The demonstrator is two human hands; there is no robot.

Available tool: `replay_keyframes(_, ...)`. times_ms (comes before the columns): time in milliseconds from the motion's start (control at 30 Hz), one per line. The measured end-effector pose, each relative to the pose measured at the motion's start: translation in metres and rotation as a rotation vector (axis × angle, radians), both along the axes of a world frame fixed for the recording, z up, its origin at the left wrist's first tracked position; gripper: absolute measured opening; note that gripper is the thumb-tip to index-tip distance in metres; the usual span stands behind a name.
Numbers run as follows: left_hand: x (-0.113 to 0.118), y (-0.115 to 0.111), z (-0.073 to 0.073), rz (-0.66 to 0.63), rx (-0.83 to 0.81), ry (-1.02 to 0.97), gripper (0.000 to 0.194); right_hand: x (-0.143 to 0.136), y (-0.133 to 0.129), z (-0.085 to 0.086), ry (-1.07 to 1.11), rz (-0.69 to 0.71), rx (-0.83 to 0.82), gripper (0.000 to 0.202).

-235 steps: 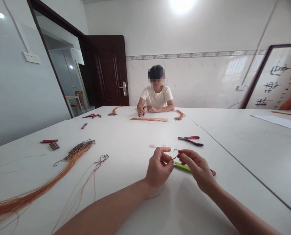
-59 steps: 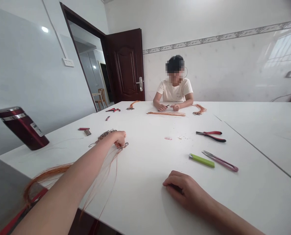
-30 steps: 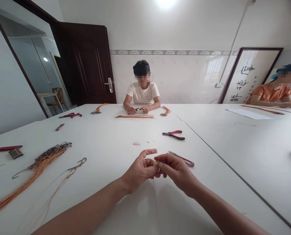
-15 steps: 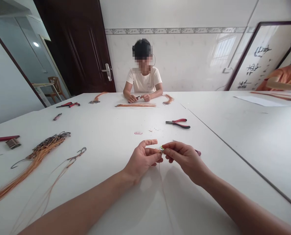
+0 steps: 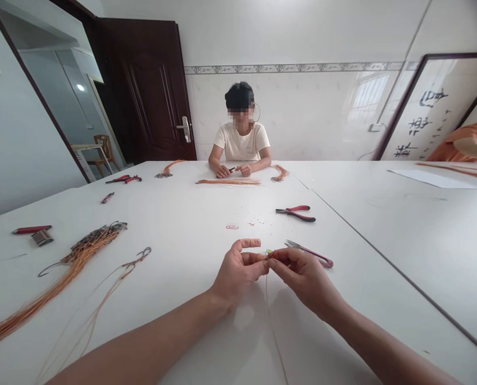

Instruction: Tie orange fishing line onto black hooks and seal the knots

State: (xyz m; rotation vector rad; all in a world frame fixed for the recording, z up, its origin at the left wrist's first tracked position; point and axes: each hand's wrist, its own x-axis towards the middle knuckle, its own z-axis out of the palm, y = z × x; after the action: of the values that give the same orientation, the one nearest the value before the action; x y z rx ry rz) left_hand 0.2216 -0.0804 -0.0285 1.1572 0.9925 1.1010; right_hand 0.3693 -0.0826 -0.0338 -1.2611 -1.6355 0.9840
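My left hand (image 5: 238, 270) has thumb and index finger pinched together, the other fingers partly raised. Its fingertips meet those of my right hand (image 5: 302, 272), also in a pinch. Between them shows a small yellow-green and white piece (image 5: 269, 251), mostly hidden by the fingers. A thin orange fishing line (image 5: 274, 326) hangs from the left fingertips down toward the near edge. What the right fingertips grip is too small to make out. Just beyond my right hand lie thread snips (image 5: 314, 253) with dark red handles, partly covered by it.
Left lie a bundle of hooks on orange lines (image 5: 90, 240), a few separate hooks (image 5: 136, 261), a spool (image 5: 41, 238) and a red tool (image 5: 32, 230). Red-handled pliers (image 5: 298, 213) rest ahead. A co-worker (image 5: 240, 141) sits opposite, behind more lines (image 5: 228, 182); another person (image 5: 463, 141) is at right.
The whole view has shifted, so things appear lower and slightly to the right. My fingertips have drawn closer together, and more of the thread snips shows. The pinch of both hands stays.
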Motion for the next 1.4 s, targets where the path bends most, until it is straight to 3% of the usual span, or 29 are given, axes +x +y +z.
replay_keyframes(433, -0.002, -0.002, 0.001, -0.035, 0.009, 0.038, 0.037, 0.006, 0.002, 0.006, -0.217, -0.017, 0.117, 0.022)
replay_keyframes(667, -0.004, 0.004, -0.003, 0.034, -0.05, 0.027, 0.038, 0.013, 0.01, 0.003, -0.133, -0.103, 0.057, 0.025)
replay_keyframes(1033, 0.0, 0.001, -0.003, -0.009, -0.018, 0.008, 0.038, 0.002, 0.006, -0.004, -0.144, 0.014, 0.048, 0.026)
replay_keyframes(1233, -0.003, 0.005, -0.007, 0.051, -0.051, -0.012, 0.034, 0.012, 0.012, 0.001, -0.266, -0.074, 0.152, 0.024)
replay_keyframes(1400, -0.009, 0.01, -0.009, 0.104, -0.131, -0.088, 0.039, 0.024, 0.024, -0.012, -0.512, -0.078, 0.337, 0.023)
